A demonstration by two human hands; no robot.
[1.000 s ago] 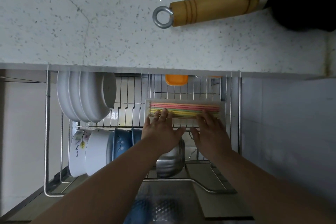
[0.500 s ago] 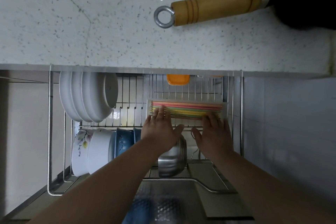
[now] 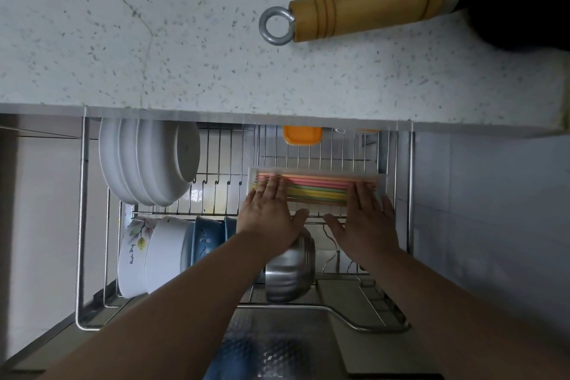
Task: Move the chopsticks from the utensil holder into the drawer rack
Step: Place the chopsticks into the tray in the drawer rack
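Several pink, green and yellow chopsticks (image 3: 317, 189) lie side by side in a flat white tray (image 3: 382, 179) inside the pulled-out wire drawer rack (image 3: 82, 225) below the counter. My left hand (image 3: 271, 216) rests flat on the left ends of the chopsticks, fingers straight and together. My right hand (image 3: 365, 220) lies flat over their right ends, fingers spread. Neither hand grips anything. No utensil holder is in sight.
White plates (image 3: 145, 163) stand in the rack's back left, with white and blue bowls (image 3: 163, 256) in front and a steel bowl (image 3: 291, 268) under my left wrist. An orange lid (image 3: 302, 134) sits at the back. A wok's wooden handle (image 3: 354, 14) lies on the speckled counter (image 3: 154, 40).
Both hands have slid slightly away from me over the chopsticks, and my right hand has spread its fingers wider. The chopsticks and tray stay where they were.
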